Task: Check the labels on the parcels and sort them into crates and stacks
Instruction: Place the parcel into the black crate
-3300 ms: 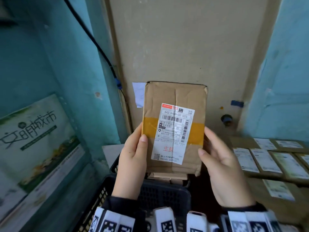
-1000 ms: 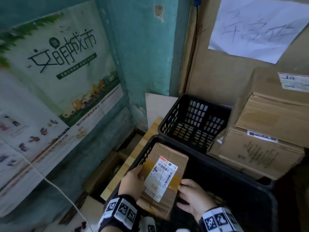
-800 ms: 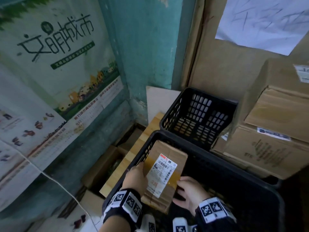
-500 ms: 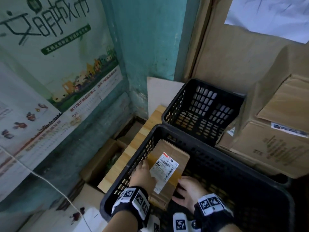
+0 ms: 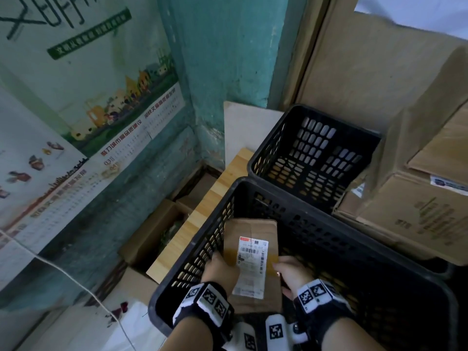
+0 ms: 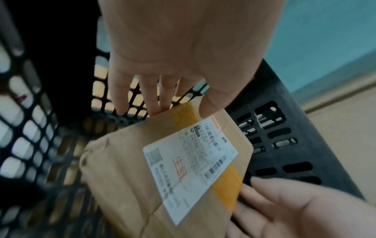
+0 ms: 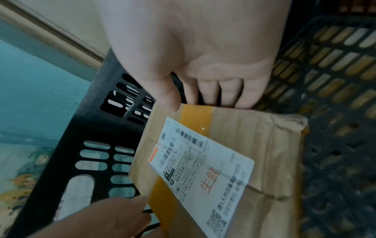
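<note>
Closest in, both wrists wear marker bands and both hands are down inside the big black crate (image 5: 253, 188). The left hand (image 5: 219, 271) grips the left edge of the parcel (image 5: 253, 229) and the right hand (image 5: 291, 273) grips the right edge, thumbs on top and fingers tucked behind the edges, so they're clamped on opposite sides of the same box rather than together. I'd guess two hands because it's being lowered into a deep crate and that keeps it level. The parcel sits low in the crate's near-left corner, close to the mesh wall, label (image 5: 252, 267) facing up, which makes sense if it needs to be readable later. Can't tell if the bottom is actually touching the crate floor. Looks like the drop-off step is nearly done, just letting go left. Past that there's a second, smaller crate (image 5: 314, 115) with nothing visible in it, butted against the first. To its right is a stack of cartons (image 5: 417, 211), and on the left wall a poster (image 5: 76, 97).
</note>
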The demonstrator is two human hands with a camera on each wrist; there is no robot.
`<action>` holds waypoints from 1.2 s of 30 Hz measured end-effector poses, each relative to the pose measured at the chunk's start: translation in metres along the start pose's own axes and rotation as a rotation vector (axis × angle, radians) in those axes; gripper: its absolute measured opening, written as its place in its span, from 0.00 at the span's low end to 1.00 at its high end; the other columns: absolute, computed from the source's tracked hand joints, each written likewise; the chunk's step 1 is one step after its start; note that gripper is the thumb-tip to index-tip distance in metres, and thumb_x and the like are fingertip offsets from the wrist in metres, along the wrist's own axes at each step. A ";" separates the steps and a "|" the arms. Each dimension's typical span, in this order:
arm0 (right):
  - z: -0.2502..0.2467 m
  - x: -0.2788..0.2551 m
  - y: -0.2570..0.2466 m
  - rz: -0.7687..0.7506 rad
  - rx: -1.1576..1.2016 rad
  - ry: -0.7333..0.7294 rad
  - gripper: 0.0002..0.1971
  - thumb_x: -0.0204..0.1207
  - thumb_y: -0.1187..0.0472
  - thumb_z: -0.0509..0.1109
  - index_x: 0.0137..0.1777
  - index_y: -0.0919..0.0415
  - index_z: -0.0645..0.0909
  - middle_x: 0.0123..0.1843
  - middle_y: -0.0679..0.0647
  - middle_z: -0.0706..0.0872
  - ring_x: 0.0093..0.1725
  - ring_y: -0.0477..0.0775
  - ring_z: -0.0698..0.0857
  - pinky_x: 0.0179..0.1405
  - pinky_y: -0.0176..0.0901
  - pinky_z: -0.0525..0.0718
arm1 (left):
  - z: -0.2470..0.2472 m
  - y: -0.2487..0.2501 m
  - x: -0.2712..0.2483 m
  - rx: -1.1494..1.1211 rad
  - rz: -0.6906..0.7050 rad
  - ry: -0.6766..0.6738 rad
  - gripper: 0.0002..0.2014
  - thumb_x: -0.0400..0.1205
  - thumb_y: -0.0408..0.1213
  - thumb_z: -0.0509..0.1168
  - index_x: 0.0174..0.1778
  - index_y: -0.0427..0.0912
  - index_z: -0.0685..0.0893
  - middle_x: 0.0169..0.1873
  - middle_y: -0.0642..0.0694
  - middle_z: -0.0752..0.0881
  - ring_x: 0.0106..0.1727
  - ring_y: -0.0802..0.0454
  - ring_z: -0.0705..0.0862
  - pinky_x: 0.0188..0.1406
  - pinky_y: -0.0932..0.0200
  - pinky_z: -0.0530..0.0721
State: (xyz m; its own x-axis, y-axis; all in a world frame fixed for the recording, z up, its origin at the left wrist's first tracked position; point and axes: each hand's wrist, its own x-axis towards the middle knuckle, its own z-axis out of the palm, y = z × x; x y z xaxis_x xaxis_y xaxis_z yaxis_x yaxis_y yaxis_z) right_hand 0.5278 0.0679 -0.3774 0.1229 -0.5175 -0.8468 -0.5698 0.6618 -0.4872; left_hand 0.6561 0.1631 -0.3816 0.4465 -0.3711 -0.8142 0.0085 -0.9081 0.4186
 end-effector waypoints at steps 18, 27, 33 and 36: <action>0.005 0.038 -0.051 -0.356 -1.071 0.005 0.26 0.84 0.63 0.57 0.83 0.56 0.63 0.81 0.59 0.66 0.77 0.60 0.72 0.74 0.45 0.72 | 0.040 -0.019 0.016 -0.694 -0.219 -0.237 0.07 0.85 0.28 0.61 0.42 0.37 0.78 0.34 0.40 0.80 0.34 0.47 0.80 0.30 0.59 0.75; 0.002 0.058 -0.043 -0.372 -1.091 -0.025 0.30 0.85 0.64 0.59 0.85 0.57 0.56 0.87 0.51 0.55 0.84 0.55 0.61 0.82 0.46 0.63 | 0.049 -0.014 0.030 -0.658 -0.165 -0.235 0.04 0.85 0.29 0.61 0.54 0.37 0.80 0.38 0.43 0.79 0.39 0.49 0.79 0.36 0.58 0.75; 0.001 0.064 -0.039 -0.389 -1.077 -0.020 0.28 0.85 0.65 0.59 0.84 0.54 0.60 0.88 0.49 0.51 0.85 0.55 0.59 0.81 0.47 0.64 | 0.054 -0.015 0.032 -0.690 -0.135 -0.232 0.16 0.85 0.27 0.61 0.70 0.34 0.77 0.40 0.44 0.81 0.41 0.49 0.81 0.36 0.57 0.78; 0.002 0.060 -0.035 -0.393 -1.117 0.011 0.27 0.85 0.64 0.59 0.83 0.54 0.61 0.88 0.50 0.48 0.86 0.55 0.56 0.82 0.49 0.63 | 0.056 -0.016 0.035 -0.676 -0.129 -0.235 0.19 0.84 0.28 0.62 0.72 0.35 0.76 0.47 0.40 0.84 0.43 0.48 0.81 0.37 0.56 0.78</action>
State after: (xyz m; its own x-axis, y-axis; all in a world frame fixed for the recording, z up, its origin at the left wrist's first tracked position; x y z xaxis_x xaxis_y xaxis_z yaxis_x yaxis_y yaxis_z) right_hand 0.5562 0.0150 -0.4114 0.4441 -0.5882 -0.6759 -0.8892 -0.3818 -0.2520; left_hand 0.6216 0.1542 -0.4390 0.2014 -0.3699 -0.9070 0.6328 -0.6577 0.4087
